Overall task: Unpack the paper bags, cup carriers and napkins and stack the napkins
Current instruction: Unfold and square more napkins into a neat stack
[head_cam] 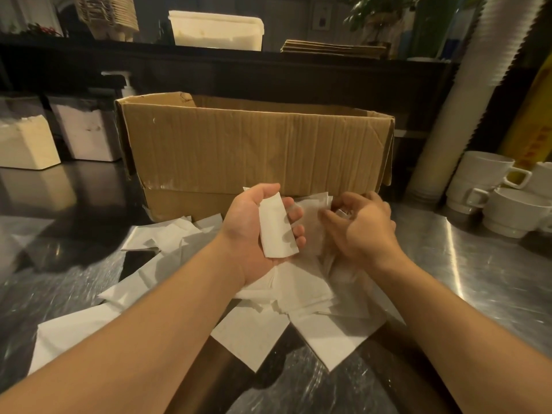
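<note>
At frame center, the left hand (pixel 257 231) cups a folded napkin (pixel 276 228) while the right hand (pixel 358 228) pinches a crumpled one (pixel 310 210), which might tear.

Dim warm light, countertop (pixel 478 264) glare, bowed edges

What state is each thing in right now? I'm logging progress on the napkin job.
Brown cardboard box: upright, top open.
Folded white paper napkins: small bunch held in the left hand.
Loose white napkins: scattered on the steel counter, unstacked.
Right hand: fingers curled, pinching a napkin from the pile.
White ceramic cups: stacked at right.
</note>
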### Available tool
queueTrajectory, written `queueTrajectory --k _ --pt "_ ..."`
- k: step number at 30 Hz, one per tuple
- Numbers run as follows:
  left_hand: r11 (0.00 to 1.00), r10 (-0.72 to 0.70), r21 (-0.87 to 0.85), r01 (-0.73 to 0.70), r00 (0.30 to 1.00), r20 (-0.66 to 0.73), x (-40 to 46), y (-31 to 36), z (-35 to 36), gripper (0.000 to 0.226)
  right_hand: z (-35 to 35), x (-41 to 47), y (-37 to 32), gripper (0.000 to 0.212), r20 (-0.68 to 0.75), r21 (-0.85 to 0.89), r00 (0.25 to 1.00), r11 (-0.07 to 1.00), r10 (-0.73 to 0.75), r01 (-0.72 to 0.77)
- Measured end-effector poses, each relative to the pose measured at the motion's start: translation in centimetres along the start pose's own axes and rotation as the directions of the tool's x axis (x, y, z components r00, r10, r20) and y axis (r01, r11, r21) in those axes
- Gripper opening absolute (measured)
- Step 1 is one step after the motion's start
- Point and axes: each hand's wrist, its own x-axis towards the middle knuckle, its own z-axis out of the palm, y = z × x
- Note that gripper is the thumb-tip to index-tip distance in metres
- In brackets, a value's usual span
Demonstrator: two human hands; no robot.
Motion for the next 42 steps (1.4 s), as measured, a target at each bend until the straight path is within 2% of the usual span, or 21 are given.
queueTrajectory --k 3,5,7,10,13,18,21,23,24,26,29,31,32,36,39,42 --pt "1.000 0.010 0.003 -0.010 1.000 -0.015 0.1 0.1 0.0 0.030 -0.5 -0.2 -0.3 0.009 -0.128 0.258 0.988 0.960 -0.081 0.112" --pt "1.000 0.011 0.002 -0.011 1.000 -0.024 0.1 0.0 0.0 0.030 -0.9 -0.1 -0.6 0.005 -0.125 0.315 0.991 0.945 -0.049 0.086" --pt "1.000 0.011 0.002 -0.010 1.000 -0.018 0.1 0.0 0.0 0.030 -0.8 0.2 -0.4 0.010 -0.045 0.274 0.999 0.962 -0.005 0.017" --pt "1.000 0.010 0.003 -0.010 1.000 -0.022 0.1 0.0 0.0 0.030 -0.4 0.3 0.0 0.024 0.057 0.111 0.998 0.993 0.037 -0.043" --pt "1.000 0.012 0.008 -0.012 0.999 -0.031 0.1 -0.1 -0.1 0.031 -0.1 0.1 -0.2 0.029 0.081 0.035 0.996 0.999 0.031 -0.034" --pt "1.000 0.018 0.014 -0.018 0.999 -0.037 0.1 -0.1 -0.1 0.031 0.2 0.1 0.1 0.025 0.084 -0.135 0.996 0.991 0.027 -0.015" --pt "1.000 0.019 0.009 -0.019 0.999 -0.031 0.0 0.0 0.1 0.030 -0.1 0.4 0.3 0.033 0.027 0.041 0.999 0.999 0.022 -0.023" --pt "1.000 0.030 0.012 -0.029 0.999 -0.045 -0.1 0.0 0.2 0.027 -0.6 0.3 -0.1 0.022 -0.023 0.297 1.000 0.954 -0.020 0.026" --pt "0.999 0.036 0.011 -0.035 0.998 -0.054 -0.1 0.0 0.2 0.026 -1.0 0.2 -0.4 0.015 -0.032 0.440 0.999 0.898 -0.012 0.025" --pt "0.999 0.039 0.002 -0.039 0.997 -0.061 -0.1 0.1 0.2 0.025 -2.0 0.0 -1.0 0.009 0.023 0.653 0.999 0.757 0.028 -0.036" --pt "0.999 0.033 0.014 -0.032 0.996 -0.086 0.0 0.0 0.1 0.027 -3.3 -0.2 -1.5 0.010 0.218 0.751 0.974 0.627 0.060 -0.207" --pt "0.999 0.030 0.035 -0.026 0.993 -0.114 0.0 0.0 0.2 0.027 -3.7 -0.2 -1.5 0.014 0.316 0.728 0.946 0.624 0.065 -0.286" --pt "0.999 0.038 0.043 -0.032 0.991 -0.125 0.0 0.0 0.2 0.027 -3.6 -0.2 -1.5 0.016 0.322 0.696 0.944 0.657 0.075 -0.290" --pt "0.998 0.065 0.021 -0.063 0.989 -0.131 -0.2 0.2 0.3 0.026 -2.7 0.1 -1.3 0.010 0.214 0.408 0.975 0.900 0.067 -0.152" --pt "0.998 0.062 0.037 -0.057 0.989 -0.136 -0.1 0.2 0.2 0.023 -2.2 0.2 -1.2 0.015 0.172 0.241 0.984 0.966 0.050 -0.091" --pt "0.996 0.069 0.069 -0.061 0.989 -0.130 0.0 0.0 0.3 0.022 -2.1 0.1 -1.4 0.020 0.200 0.117 0.979 0.992 0.031 -0.056"
